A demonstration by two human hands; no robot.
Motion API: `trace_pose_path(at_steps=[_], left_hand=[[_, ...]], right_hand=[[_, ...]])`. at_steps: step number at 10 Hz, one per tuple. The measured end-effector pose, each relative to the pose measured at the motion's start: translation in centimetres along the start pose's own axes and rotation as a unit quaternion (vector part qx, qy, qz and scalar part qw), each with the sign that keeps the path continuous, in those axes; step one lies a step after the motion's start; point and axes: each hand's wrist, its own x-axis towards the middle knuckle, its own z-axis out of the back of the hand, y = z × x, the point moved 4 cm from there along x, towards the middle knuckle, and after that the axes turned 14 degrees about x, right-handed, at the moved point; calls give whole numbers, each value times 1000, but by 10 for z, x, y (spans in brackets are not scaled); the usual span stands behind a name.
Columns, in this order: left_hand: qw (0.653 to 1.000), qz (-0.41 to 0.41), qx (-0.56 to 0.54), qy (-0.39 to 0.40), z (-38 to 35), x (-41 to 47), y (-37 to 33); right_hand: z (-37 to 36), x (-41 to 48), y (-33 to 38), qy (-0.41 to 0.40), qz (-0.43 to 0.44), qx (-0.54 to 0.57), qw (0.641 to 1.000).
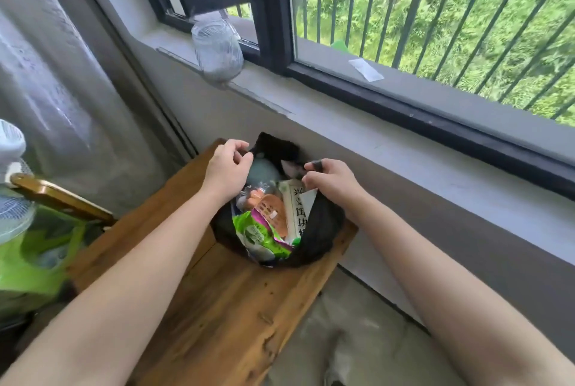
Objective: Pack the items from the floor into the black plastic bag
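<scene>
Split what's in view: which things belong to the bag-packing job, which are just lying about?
Job:
- black plastic bag, on the wooden bench
- left hand and right hand, each gripping the bag's rim
- green packet, orange packet and white printed packet inside it

Lying about:
- glass jar on the windowsill
- white wrapper outside the window
- green bag
- fan

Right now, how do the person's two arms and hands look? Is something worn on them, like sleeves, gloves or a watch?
Both forearms are bare as far as the picture shows; no sleeve reaches into view. The left hand and the right hand wear no gloves. No watch, bracelet or ring is visible on either wrist or on the fingers that show. No markings can be seen.
</scene>
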Motion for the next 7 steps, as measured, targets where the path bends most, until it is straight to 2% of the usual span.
trace_pose_path(at_steps=[1,3,4,5,6,7], left_hand=[[1000,-12,13,18,-2,-5,2],[995,-24,62,77,-5,-31,25],[989,-51,129,45,8,-38,29],[970,-103,218,-7,21,-47,28],[951,-160,265,-28,30,-57,26],[942,-187,278,-31,29,-65,25]], right_hand=[[-3,1,-2,-17,3,-35,999],[-6,-14,-3,-51,15,-237,970],[-5,-24,5,-71,18,-288,955],[-3,-38,25,-103,73,-347,929],[-11,-62,58,-109,172,-325,924],[-14,-103,128,-94,378,-145,910]])
